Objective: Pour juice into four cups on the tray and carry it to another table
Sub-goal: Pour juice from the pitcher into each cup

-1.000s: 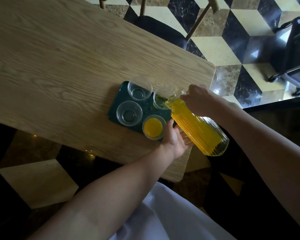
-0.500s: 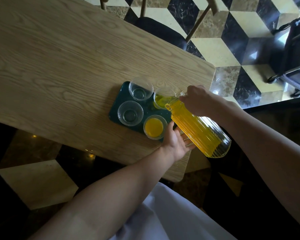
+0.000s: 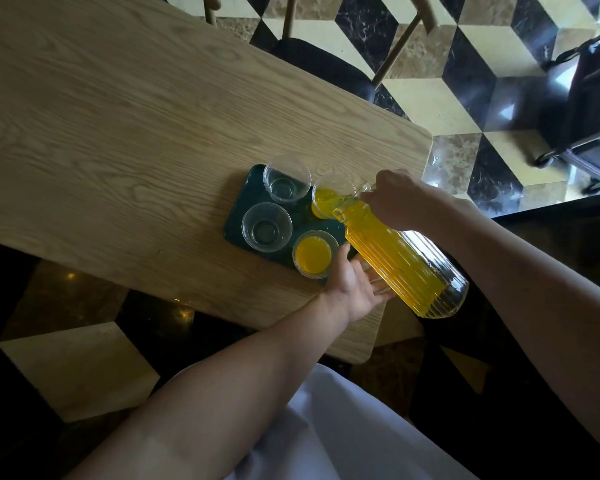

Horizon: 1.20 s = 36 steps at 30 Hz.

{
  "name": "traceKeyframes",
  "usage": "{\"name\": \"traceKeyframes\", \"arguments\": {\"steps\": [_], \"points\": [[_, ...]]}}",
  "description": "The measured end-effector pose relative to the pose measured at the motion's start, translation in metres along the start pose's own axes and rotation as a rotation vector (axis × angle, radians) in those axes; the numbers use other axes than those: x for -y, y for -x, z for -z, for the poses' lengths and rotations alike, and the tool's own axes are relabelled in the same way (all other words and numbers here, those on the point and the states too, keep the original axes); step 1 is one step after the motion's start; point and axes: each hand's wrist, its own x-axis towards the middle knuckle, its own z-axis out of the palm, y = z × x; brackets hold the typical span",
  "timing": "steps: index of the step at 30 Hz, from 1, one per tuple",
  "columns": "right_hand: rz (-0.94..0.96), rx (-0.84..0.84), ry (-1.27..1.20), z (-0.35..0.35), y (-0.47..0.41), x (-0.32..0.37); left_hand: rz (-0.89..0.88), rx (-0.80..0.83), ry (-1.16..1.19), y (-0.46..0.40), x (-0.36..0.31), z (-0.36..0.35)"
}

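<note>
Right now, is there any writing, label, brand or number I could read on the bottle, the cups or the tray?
None can be read.
Ribbed glass bottle: no label visible.
Four clear cups, e.g. the filled one: no print.
Dark green tray: plain.
Wooden table: only grain.

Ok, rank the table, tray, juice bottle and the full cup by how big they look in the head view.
1. Wooden table, by far the largest.
2. Juice bottle, though it is held nearer the camera than the tray, so this rank is unsure.
3. Dark green tray, partly covered.
4. Full cup, smallest.
</note>
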Motion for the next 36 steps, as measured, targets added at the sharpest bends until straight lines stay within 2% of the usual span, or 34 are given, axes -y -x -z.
{"name": "traceKeyframes", "arguments": {"steps": [2,4,9,13,16,18,21,28,36], "points": [[0.028,0.026,0.08,0.004,0.005,0.003,0.005,0.007,0.001,0.002,0.0,0.0],[0.033,0.006,0.019,0.005,0.008,0.006,0.01,0.017,0.002,0.003,-0.001,-0.001],[0.04,0.035,0.063,0.009,0.01,0.007,0.023,0.029,-0.005,0.004,-0.005,0.001],[0.003,0.032,0.042,0.01,0.009,0.006,0.036,0.044,-0.013,0.006,-0.009,0.0],[-0.029,0.053,-0.077,0.009,0.007,0.005,0.033,0.042,-0.028,0.007,-0.011,-0.002],[-0.017,0.006,-0.145,0.005,0.004,0.0,0.031,0.039,-0.045,0.008,-0.012,-0.002],[-0.055,-0.11,-0.121,0.007,0.004,-0.005,0.031,0.043,-0.061,0.01,-0.015,-0.004],[-0.033,-0.101,-0.101,0.018,0.014,-0.002,0.009,0.043,-0.096,0.019,-0.019,-0.009],[-0.052,-0.17,-0.137,0.04,0.029,0.0,-0.05,0.059,-0.182,0.036,-0.032,-0.021]]}}
